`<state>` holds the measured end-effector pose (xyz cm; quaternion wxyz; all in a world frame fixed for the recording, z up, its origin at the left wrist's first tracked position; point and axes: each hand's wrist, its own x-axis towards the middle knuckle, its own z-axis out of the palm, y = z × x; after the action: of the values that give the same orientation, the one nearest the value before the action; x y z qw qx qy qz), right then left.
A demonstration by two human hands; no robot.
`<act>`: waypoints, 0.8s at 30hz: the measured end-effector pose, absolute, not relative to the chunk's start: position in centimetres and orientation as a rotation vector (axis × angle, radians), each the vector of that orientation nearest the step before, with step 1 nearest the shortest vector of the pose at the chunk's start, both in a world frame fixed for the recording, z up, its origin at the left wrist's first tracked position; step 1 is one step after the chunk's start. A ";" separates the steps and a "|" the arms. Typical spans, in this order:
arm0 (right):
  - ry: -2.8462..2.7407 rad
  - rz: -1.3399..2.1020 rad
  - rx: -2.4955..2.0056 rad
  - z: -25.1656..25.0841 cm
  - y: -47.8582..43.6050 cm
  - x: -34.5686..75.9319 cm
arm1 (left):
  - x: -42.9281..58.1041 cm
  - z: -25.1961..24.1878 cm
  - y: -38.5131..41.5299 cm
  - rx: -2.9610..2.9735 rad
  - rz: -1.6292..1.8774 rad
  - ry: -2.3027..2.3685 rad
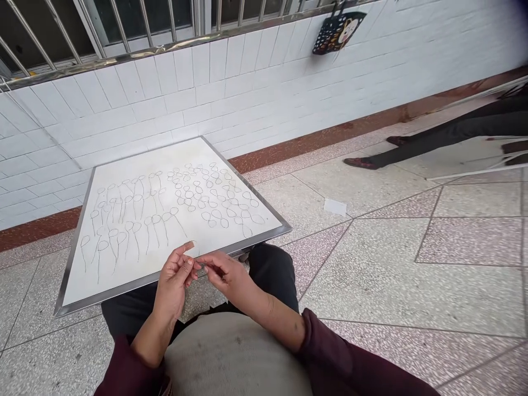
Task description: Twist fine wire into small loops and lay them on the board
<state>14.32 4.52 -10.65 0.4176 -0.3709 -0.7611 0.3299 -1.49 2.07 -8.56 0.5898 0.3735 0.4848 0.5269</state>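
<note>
My left hand (173, 280) is closed in a pinch above the near edge of a white board (136, 275), with a brown strip around one fingertip. From its fingertips shows part of a faint, thin wire loop (198, 248). My right hand (233, 280) meets it from the right, its thumb and fingers pinched at the same fine strand. On the board's left lie rows of thin dark loops with long tails (102, 245). Several small loops twisted into figure-eights (212, 217) spread over the right side. The exact grip point is too small to make out.
The metal-edged board rests over my knees, its far end near a white tiled wall (173, 113). A dotted bag (338, 33) hangs from the window bars. On the right, another person's legs (433, 137) stretch out, and white paper (335, 207) lies on the floor.
</note>
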 end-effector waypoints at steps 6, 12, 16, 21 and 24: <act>-1.947 0.763 -0.902 -10.9 4.3 13.5 | -1.8 -8.9 1.9 0.855 1.289 1.154; -1.958 0.731 -0.892 -11.3 3.9 13.3 | -1.9 -9.0 1.8 0.920 1.294 1.174; -1.961 0.731 -0.910 -11.5 4.0 13.4 | -1.8 -9.0 1.8 0.960 1.276 1.171; -1.946 0.769 -0.919 -11.5 3.9 13.6 | -1.8 -9.0 1.7 0.992 1.267 1.180; -1.904 0.883 -0.936 -11.2 3.8 13.7 | -1.8 -8.9 1.6 1.039 1.267 1.206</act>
<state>13.68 3.79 -11.21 0.4095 -0.3716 -0.7558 0.3507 -1.84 1.57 -8.87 0.5258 0.4344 0.5041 0.5298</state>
